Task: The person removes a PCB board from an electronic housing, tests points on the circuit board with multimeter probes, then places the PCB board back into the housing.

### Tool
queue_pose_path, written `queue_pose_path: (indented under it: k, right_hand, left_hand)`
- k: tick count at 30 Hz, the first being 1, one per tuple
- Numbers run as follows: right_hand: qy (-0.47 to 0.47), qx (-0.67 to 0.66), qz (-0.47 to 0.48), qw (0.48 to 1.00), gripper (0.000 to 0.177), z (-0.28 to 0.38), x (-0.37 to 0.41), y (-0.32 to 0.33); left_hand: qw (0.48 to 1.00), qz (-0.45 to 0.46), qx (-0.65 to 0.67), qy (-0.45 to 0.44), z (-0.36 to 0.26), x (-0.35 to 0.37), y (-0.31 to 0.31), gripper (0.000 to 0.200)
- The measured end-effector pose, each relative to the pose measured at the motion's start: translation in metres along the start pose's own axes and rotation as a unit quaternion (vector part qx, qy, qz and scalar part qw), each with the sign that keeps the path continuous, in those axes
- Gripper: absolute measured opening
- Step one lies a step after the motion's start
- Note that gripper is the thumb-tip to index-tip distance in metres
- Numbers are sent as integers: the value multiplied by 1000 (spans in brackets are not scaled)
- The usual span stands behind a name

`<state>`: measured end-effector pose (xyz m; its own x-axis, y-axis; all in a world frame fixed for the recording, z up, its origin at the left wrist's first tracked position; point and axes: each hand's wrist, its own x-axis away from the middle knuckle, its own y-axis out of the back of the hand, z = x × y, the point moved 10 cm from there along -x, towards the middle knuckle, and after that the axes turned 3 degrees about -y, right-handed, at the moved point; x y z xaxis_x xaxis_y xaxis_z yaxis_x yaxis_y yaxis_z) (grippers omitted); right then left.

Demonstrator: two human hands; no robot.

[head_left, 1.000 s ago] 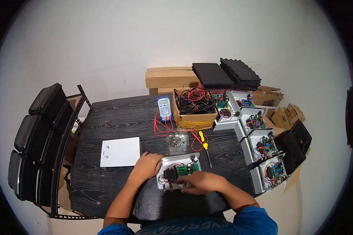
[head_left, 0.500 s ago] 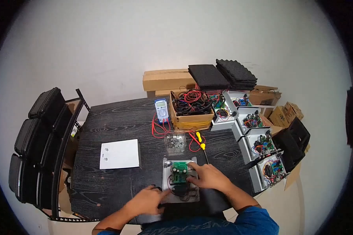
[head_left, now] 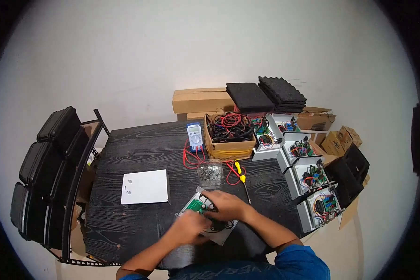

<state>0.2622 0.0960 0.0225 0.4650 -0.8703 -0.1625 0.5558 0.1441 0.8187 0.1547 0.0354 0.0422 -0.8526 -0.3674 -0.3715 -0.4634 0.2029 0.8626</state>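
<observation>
In the head view, a light metal case (head_left: pixel 227 232) with a green circuit board (head_left: pixel 197 206) inside lies turned at an angle in front of me. My right hand (head_left: pixel 225 205) reaches over its upper right side, fingers curled onto it and thumb over the board. My left hand (head_left: pixel 190 227) is closed at the case's lower left, knuckles up; its fingertips are hidden, so what it grips cannot be made out. Dark wiring shows between and below the hands. Just beyond stands a clear tray (head_left: pixel 210 173) of small metal parts, with a yellow-handled screwdriver (head_left: pixel 243 181) to its right.
A white cover panel (head_left: pixel 145 187) lies on the left of the black table. Behind are a multimeter (head_left: pixel 195 136) with red leads and a cardboard box (head_left: pixel 230 150) of cables. Several open white cases (head_left: pixel 304 215) with electronics line the right side. Black cases (head_left: pixel 31 164) fill a left rack.
The case has turned from square to slanted. My left hand has moved up onto its left side and closed; my right hand has shifted left and down over it. The view has tilted slightly.
</observation>
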Motion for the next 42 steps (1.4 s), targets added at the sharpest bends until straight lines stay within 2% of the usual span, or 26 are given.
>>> queue_pose_path:
  k: [1,3,4,5,9,14,17,20,23,27,29,30,32,33,34,35,36,39,42]
  right_hand:
    - [-30,3,32,999,92,-4,3,-9]
    - [-62,119,56,989,110,18,20,-8]
    - [-80,177,67,979,119,26,28,-7]
    - [-70,160,79,981,138,24,32,-20]
    - [-59,176,49,981,141,31,27,-30]
    - [-35,177,62,982,141,39,16,-19]
    - [24,173,76,982,140,41,4,-18]
    - [37,139,159,977,134,44,-9,-16]
    - [78,128,167,974,140,39,-22,-24]
    - [81,127,179,972,133,36,-30,-30]
    - [77,120,172,975,126,24,-33,-34]
    - [83,62,147,984,118,20,-35,-29]
    - [92,-53,93,990,104,1,-38,-10]
    - [98,-109,4,989,76,-10,-33,9]
    - [67,-133,-64,987,69,-27,-27,21]
    - [35,-157,-131,978,61,-42,-16,30]
    - [2,-180,-197,964,54,-57,-5,36]
    - [-95,-343,-287,889,41,-99,24,19]
    - [-107,-392,-323,855,33,-105,37,6]
  left_hand:
    - [996,-50,-65,29,22,6,19,24]
    - [968,-186,-114,124,69,20,57,37]
    - [952,-178,-167,185,92,29,62,52]
    - [943,-168,-194,212,104,36,65,58]
    - [918,-105,-254,287,147,59,50,69]
    - [904,-109,-247,331,168,77,52,68]
    - [896,-125,-247,346,176,88,60,67]
    - [895,-175,-263,314,166,87,69,60]
    - [923,-230,-191,242,124,61,88,45]
    - [962,-209,-80,155,88,25,84,29]
    - [973,-185,-61,126,75,6,75,32]
    - [978,-171,-50,111,71,1,71,34]
    - [990,-99,-17,95,69,-10,52,44]
    - [993,-73,-20,88,59,-19,48,46]
    - [995,-49,-24,80,52,-26,43,47]
    - [995,29,-28,95,59,-27,20,60]
    - [994,47,-32,91,56,-30,15,63]
    - [990,104,-45,88,52,-35,-6,73]
    - [984,151,-34,90,59,-34,-23,71]
